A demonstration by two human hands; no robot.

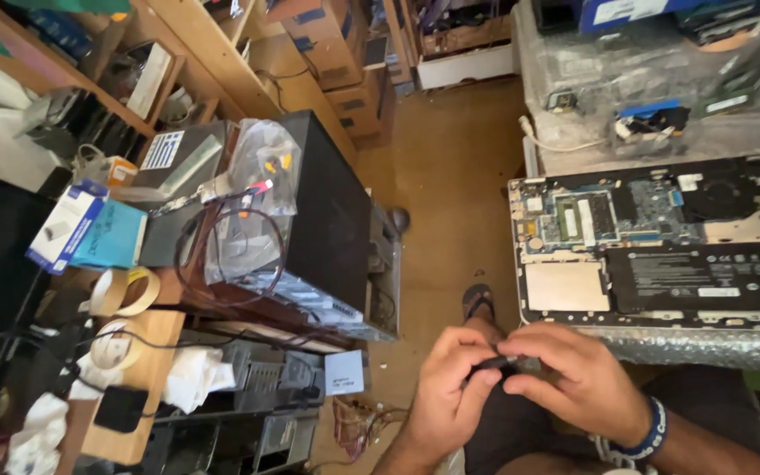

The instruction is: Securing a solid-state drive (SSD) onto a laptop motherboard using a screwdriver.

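My left hand (450, 387) and my right hand (573, 378) meet at the bottom centre, both pinching a small dark slender tool or part (496, 361) between the fingertips. What the object is exactly I cannot tell. A blue wristband (653, 431) circles my right wrist. Just above and right of my hands lies an opened laptop (661, 242) with its bottom cover off, showing the black battery (705, 273), circuit board and fan.
A black computer tower (332, 220) lies on stacked machines at left, with bagged cables (252, 202) on top. Tape rolls (125, 290), boxes and a white cloth (195, 374) clutter the left bench. Wooden shelves stand behind. My sandalled foot (478, 301) rests on the brown floor.
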